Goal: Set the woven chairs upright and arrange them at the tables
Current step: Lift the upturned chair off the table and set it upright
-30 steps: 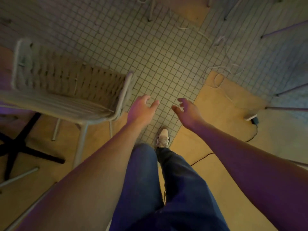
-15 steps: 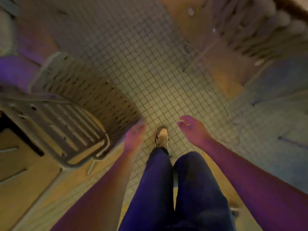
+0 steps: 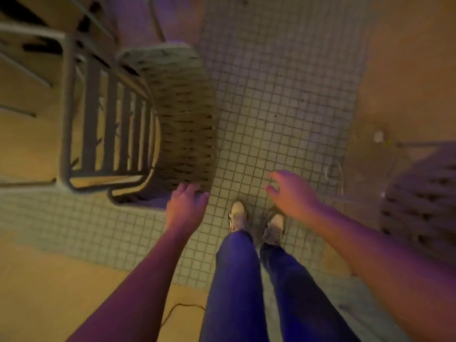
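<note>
Since half a second ago, both feet stand together on the tiled floor point(image 3: 283, 99), and the woven chair point(image 3: 182, 119) sits upright at the left, further up the view. A second woven chair point(image 3: 422, 206) shows at the right edge. Left hand point(image 3: 186, 208) rests open at the backrest's near corner; right hand point(image 3: 292, 191) hovers open, empty.

no readable text, no labels, no brands, no numbers, picture blurred

Head-worn view, straight down, floorward.
</note>
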Demonstrator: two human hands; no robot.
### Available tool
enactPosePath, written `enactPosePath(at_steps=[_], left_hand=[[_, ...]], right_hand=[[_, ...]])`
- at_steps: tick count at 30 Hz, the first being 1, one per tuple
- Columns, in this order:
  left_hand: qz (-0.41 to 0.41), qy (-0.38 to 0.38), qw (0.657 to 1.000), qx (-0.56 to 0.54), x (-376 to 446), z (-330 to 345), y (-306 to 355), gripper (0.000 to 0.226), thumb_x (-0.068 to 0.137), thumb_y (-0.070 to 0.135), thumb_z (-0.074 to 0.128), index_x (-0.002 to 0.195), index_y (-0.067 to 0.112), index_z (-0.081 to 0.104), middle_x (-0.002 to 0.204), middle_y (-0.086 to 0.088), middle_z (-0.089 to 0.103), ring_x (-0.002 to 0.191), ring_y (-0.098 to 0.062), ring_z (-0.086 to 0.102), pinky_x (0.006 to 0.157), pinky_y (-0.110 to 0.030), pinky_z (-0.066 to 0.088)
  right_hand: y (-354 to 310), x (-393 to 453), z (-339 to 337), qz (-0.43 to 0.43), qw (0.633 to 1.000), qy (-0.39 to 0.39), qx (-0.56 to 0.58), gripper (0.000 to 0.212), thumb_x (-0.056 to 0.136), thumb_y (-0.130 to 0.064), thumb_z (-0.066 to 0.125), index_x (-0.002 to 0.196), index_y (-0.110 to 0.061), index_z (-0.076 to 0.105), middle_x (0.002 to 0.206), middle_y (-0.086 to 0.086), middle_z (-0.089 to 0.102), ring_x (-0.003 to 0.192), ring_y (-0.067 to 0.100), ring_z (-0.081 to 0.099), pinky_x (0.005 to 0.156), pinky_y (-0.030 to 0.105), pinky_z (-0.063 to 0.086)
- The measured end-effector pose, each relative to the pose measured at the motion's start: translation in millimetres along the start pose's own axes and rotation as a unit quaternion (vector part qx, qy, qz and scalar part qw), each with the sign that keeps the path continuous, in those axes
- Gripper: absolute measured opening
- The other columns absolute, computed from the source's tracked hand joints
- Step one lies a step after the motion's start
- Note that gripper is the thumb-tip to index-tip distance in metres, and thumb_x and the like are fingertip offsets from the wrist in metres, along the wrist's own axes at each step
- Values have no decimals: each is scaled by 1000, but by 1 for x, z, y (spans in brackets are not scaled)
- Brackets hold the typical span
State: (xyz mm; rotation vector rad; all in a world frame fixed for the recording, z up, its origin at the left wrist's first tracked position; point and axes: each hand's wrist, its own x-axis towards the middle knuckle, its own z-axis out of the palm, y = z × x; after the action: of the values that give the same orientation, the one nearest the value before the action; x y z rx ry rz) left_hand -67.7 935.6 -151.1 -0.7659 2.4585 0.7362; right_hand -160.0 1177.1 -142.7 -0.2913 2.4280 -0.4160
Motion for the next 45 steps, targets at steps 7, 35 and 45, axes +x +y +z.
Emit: enactPosePath(at_steps=[7, 35, 45], left_hand=[[-14, 46, 996, 81, 32, 34, -29, 40, 85, 45, 48, 110, 18, 61, 114, -8, 58, 108, -32, 53, 89, -45, 42], [-431, 135, 339, -825, 289, 206, -6, 7, 93, 24, 51, 92, 21, 58, 89, -3, 58, 82, -19, 56, 69, -33, 41], [-388, 325, 78, -859, 351, 360, -54, 48, 94, 3, 50, 140, 13, 41, 148, -17, 40, 117, -24, 53, 96, -36, 48]], right_hand=[[-33, 95, 14, -122, 979, -64, -152, 43, 92, -41, 43, 126, -17, 52, 123, 6, 60, 112, 26, 55, 87, 38, 48], [-71, 467, 123, 2, 964, -239, 118, 19, 92, -26, 53, 97, -14, 65, 105, 15, 65, 93, 28, 61, 77, 35, 48], [-15, 563, 247, 186, 819, -280, 465, 31, 93, -40, 47, 108, -17, 61, 95, 2, 66, 79, 15, 61, 78, 31, 49]])
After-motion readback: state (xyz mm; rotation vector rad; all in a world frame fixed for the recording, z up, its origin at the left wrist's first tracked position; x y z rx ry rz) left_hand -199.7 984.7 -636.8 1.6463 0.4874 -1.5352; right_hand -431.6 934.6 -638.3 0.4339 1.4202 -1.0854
